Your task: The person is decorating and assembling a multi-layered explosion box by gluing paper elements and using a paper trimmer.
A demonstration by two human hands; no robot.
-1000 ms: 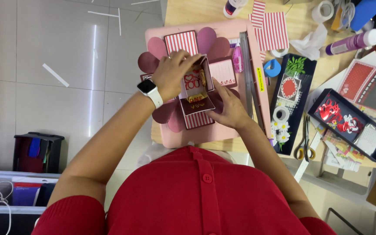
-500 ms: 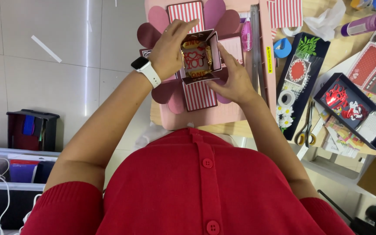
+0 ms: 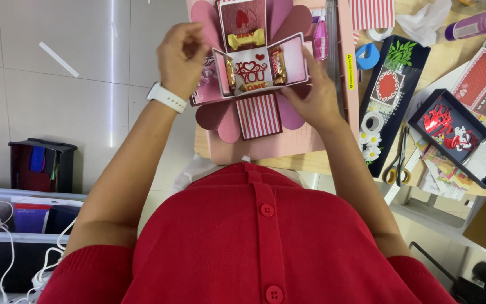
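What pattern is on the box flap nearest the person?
Red and white vertical stripes on the flap, with both hands at the box's sides; the head view shows it.

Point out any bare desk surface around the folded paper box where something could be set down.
Little. A bare wood strip lies between the long black tray and the red patterned cards. The pink mat shows a free edge below the paper box. Right of the scissors it is crowded.

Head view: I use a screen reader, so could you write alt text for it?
Two bare hands, left hand and right hand, hold open a pink fold-out paper box with hearts and wrapped candies inside, over a pink mat. Scissors and black trays of craft bits lie to the right.
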